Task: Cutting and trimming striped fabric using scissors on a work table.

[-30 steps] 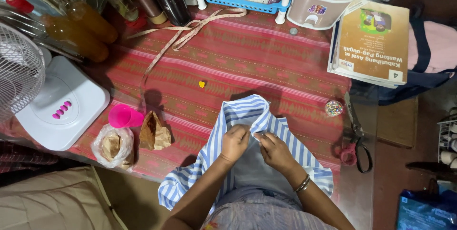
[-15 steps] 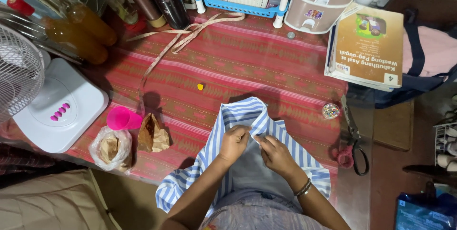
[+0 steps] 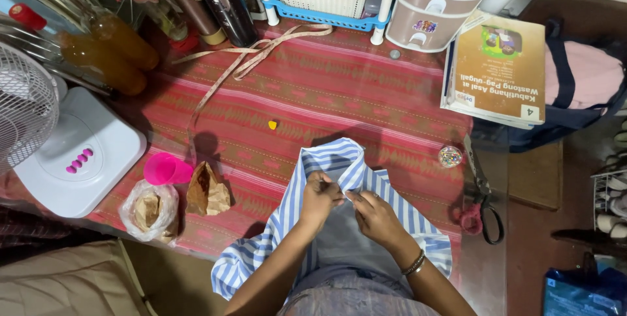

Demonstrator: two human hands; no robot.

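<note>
From the head camera, both hands meet over a blue-and-white striped shirt (image 3: 339,179) that lies on the red woven mat (image 3: 339,94) just in front of the person. The left hand (image 3: 321,197) pinches the shirt's front edge with curled fingers. The right hand (image 3: 375,216), bracelet at the wrist, grips the same edge, touching the left. Scissors (image 3: 482,197) lie to the right; a pink cup (image 3: 166,169) and a paper bag (image 3: 208,190) sit to the left.

Red woven mat (image 3: 339,100), striped shirt (image 3: 339,166), pink cup (image 3: 166,169), scissors (image 3: 482,192), tape measure (image 3: 248,61), paper bag (image 3: 208,190)
</note>
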